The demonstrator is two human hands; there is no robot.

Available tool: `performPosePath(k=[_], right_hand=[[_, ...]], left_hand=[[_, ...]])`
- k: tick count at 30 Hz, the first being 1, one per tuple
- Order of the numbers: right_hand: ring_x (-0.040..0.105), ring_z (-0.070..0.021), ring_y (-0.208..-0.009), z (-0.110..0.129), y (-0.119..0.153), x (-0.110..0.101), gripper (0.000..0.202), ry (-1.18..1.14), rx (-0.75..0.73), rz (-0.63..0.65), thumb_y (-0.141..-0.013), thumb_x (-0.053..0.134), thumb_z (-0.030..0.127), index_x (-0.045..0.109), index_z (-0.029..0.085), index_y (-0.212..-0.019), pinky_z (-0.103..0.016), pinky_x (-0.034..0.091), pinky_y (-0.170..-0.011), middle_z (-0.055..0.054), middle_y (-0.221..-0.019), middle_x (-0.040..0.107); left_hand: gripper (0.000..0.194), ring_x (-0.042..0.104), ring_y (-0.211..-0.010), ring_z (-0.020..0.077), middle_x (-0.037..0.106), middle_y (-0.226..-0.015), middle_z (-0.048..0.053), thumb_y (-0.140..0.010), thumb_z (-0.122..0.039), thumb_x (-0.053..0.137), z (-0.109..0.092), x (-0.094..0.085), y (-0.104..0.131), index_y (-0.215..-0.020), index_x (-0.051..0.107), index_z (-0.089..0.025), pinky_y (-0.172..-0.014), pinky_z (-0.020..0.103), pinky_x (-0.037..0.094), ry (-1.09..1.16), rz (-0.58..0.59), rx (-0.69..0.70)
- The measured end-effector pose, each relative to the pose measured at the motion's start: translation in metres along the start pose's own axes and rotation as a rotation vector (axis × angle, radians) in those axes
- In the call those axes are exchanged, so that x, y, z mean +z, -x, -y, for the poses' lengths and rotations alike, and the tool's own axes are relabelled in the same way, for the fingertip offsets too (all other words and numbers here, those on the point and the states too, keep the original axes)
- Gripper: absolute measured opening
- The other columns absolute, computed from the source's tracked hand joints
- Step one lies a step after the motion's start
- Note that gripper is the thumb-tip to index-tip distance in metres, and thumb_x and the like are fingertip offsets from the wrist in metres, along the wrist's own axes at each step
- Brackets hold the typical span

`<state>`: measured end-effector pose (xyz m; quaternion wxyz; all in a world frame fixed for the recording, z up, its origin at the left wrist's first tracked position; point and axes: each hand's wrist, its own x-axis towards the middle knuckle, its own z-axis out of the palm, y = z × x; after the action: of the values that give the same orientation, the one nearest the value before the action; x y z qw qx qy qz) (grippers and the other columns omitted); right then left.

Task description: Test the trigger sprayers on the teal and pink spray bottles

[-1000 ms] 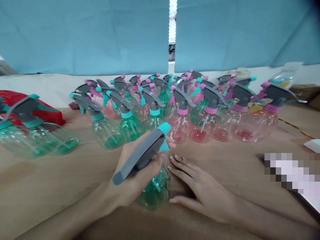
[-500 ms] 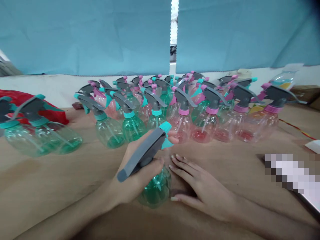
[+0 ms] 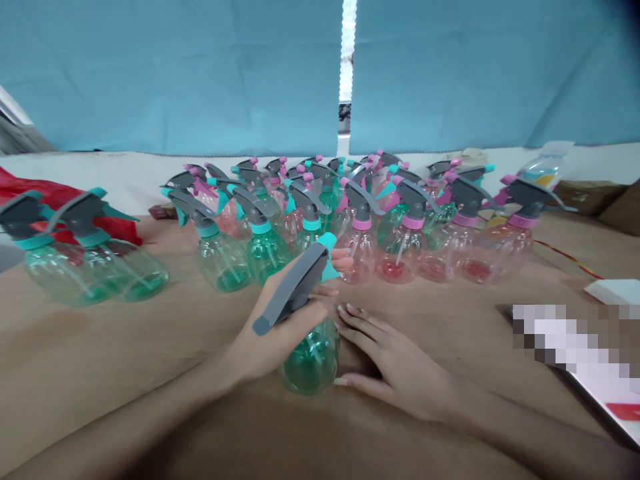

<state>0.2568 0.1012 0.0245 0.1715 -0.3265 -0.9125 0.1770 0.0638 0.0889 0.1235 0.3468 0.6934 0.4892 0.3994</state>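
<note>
My left hand [image 3: 285,333] is wrapped round the neck of a green spray bottle [image 3: 311,360] with a grey and turquoise trigger head. Its clear green body shows below my fingers, near the tabletop. Just to its right, my right hand [image 3: 395,363] rests on the table with fingers stretched out and thumb apart. The thumb tip is close to the bottle's side; whether it touches I cannot tell. Behind the hands stand a green spray bottle [image 3: 270,257] and a pink spray bottle [image 3: 361,250], part of a crowded group.
Two green spray bottles [image 3: 95,273] stand apart at the left, before a red plastic bag [image 3: 117,227]. A flat, partly blurred-out object [image 3: 575,367] lies at the right. Behind it are a white piece [image 3: 617,291], a thin cable [image 3: 570,255] and a brown box [image 3: 585,199].
The view has shifted slightly. The held spray bottle's head has turned a little more upright in my left hand. My right hand keeps its flat pose beside it.
</note>
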Motion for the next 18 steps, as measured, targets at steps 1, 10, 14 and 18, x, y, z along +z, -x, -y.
performPosePath(k=[1, 10, 14, 18], right_hand=[[0.030, -0.0289, -0.136, -0.0002, 0.0001, 0.0003, 0.071, -0.001, -0.002, -0.005, -0.086, 0.051, 0.057, 0.041, 0.011, -0.139, -0.049, 0.029, -0.110, -0.015, -0.146, 0.035], [0.028, -0.0284, -0.137, -0.0022, 0.0007, 0.0011, 0.074, 0.012, -0.003, -0.002, -0.085, 0.049, 0.060, 0.042, 0.010, -0.138, -0.047, 0.028, -0.111, -0.015, -0.147, 0.035], [0.028, -0.0284, -0.137, -0.0026, 0.0010, 0.0014, 0.073, 0.006, 0.004, 0.001, -0.085, 0.050, 0.059, 0.041, 0.010, -0.138, -0.047, 0.028, -0.111, -0.014, -0.147, 0.035], [0.028, -0.0286, -0.137, -0.0029, 0.0012, 0.0014, 0.072, -0.012, -0.007, -0.015, -0.085, 0.049, 0.060, 0.042, 0.011, -0.139, -0.048, 0.028, -0.111, -0.014, -0.147, 0.034]], left_hand=[[0.038, 0.064, -0.100, 0.0228, 0.067, -0.107, 0.004, -0.079, -0.027, 0.055, 0.0013, -0.0003, -0.0005, -0.116, 0.055, -0.025, -0.083, 0.031, 0.053, 0.037, 0.012, 0.000], [0.038, 0.062, -0.105, 0.0198, 0.061, -0.124, 0.000, -0.082, -0.021, 0.052, 0.0014, -0.0004, 0.0000, -0.119, 0.057, -0.029, -0.093, 0.032, 0.049, 0.115, 0.050, 0.024], [0.034, 0.062, -0.104, 0.0194, 0.064, -0.119, 0.000, -0.083, -0.019, 0.052, 0.0007, -0.0005, -0.0020, -0.115, 0.060, -0.028, -0.093, 0.031, 0.049, 0.101, 0.053, 0.032], [0.034, 0.060, -0.106, 0.0196, 0.067, -0.111, 0.000, -0.081, -0.016, 0.054, 0.0014, -0.0004, -0.0024, -0.113, 0.062, -0.028, -0.096, 0.033, 0.047, 0.143, 0.053, 0.053]])
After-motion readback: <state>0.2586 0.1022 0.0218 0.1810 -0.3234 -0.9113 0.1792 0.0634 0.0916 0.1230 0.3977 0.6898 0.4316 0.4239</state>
